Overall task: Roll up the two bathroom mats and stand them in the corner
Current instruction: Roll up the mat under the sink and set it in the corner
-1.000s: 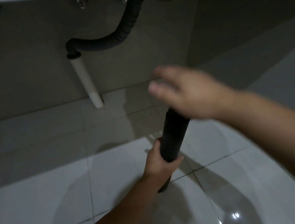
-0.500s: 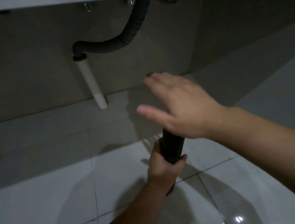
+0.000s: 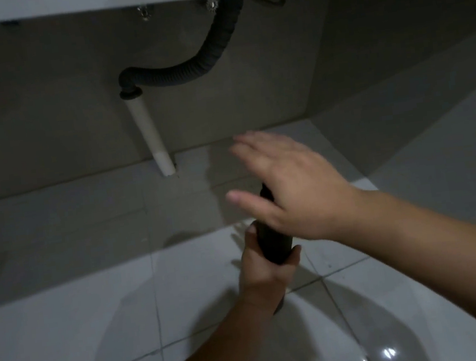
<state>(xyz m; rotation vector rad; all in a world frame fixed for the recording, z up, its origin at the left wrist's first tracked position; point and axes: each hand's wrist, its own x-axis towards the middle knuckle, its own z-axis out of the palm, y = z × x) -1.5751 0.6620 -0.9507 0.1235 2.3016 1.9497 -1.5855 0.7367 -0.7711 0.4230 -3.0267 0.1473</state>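
The left hand (image 3: 266,269) is wrapped tight around a dark rolled mat (image 3: 273,243), its grip closed about the middle of the roll, which tilts up and away over the pale floor tiles (image 3: 98,321), near the centre of the room's floor. The right hand (image 3: 286,186) hovers flat over the roll's far end, fingers spread and holding nothing — it looks to be just above the top, though blur makes contact hard to judge. The corner (image 3: 311,118) lies further off to the right; a corrugated drain hose (image 3: 188,70) and white pipe (image 3: 150,137) sit far left under the basin. The mat seems light and soft yet stiff enough once rolled — likely to spring open, so holding mid-roll and steadying the top suits it. No labels or writing are readable anywhere.
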